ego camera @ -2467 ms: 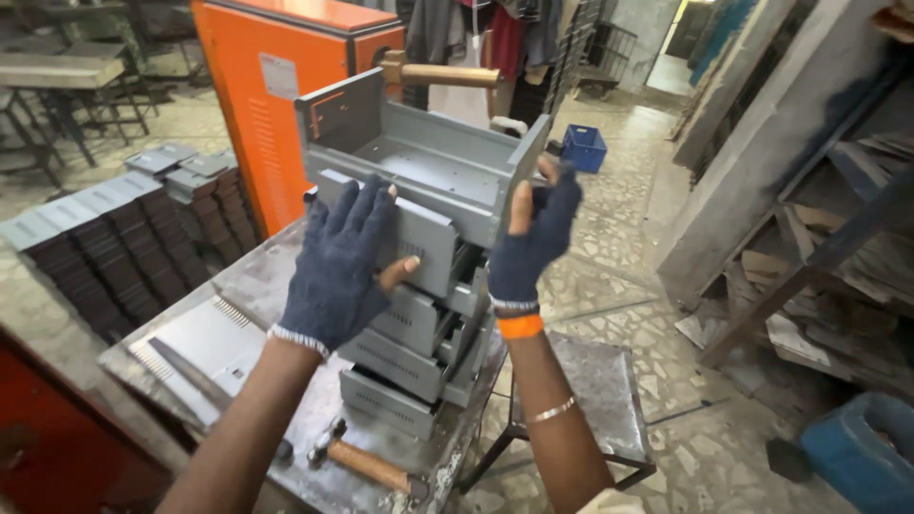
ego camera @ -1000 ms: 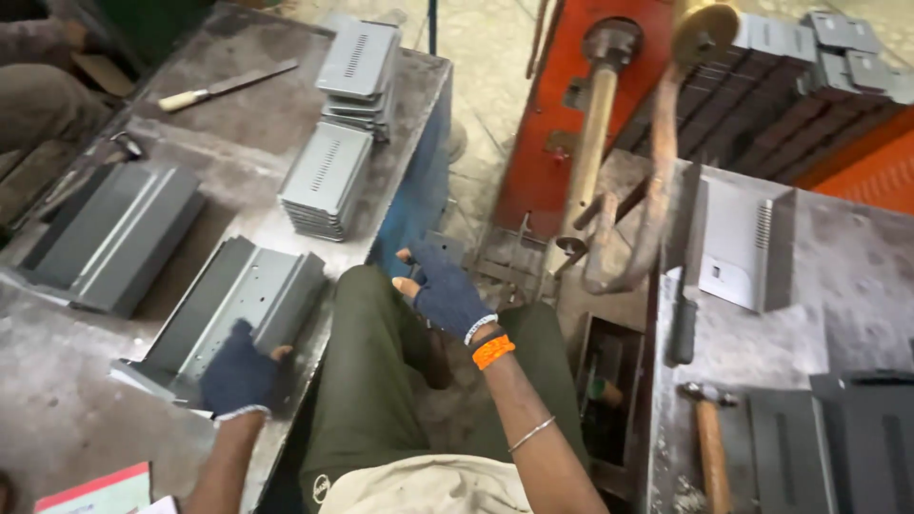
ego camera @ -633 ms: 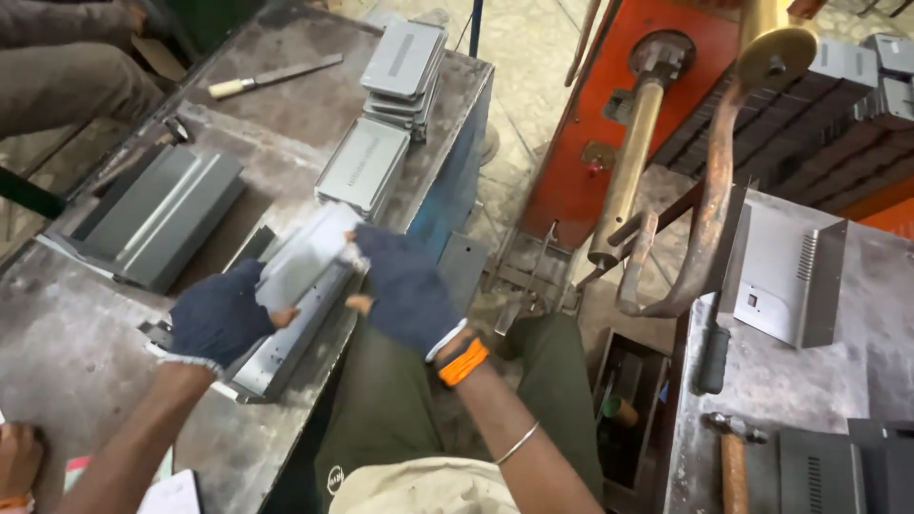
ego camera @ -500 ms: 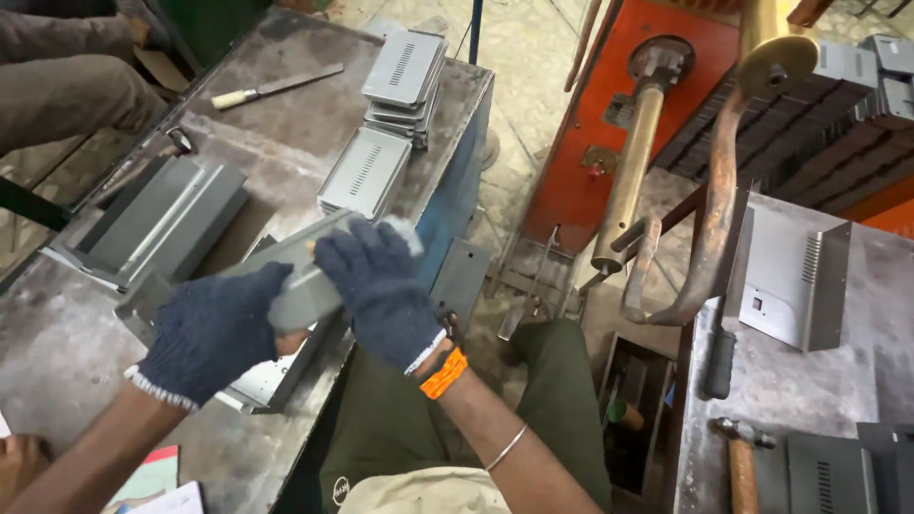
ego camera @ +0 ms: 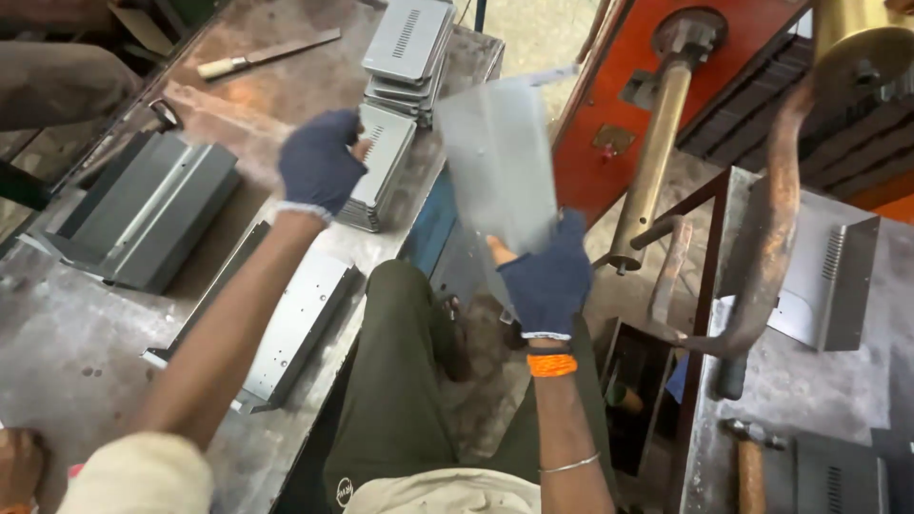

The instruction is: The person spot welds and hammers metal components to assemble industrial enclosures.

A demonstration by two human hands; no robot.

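Gloves cover both hands. The right hand (ego camera: 547, 281) pinches the bottom edge of a grey metal sheet (ego camera: 497, 167) and holds it up in the air, between the desk (ego camera: 57, 352) and the orange press (ego camera: 609, 114). The sheet looks blurry. The left hand (ego camera: 319, 162) is curled with nothing in it, just above a short stack of vented plates (ego camera: 379, 167) near the desk edge. A taller stack of plates (ego camera: 409, 48) sits behind. A long folded grey piece (ego camera: 286, 328) lies on the desk by the left arm, and another (ego camera: 143, 209) lies further left. One sheet looks picked up and off the desk; it is not yet on the press, and many plates wait.
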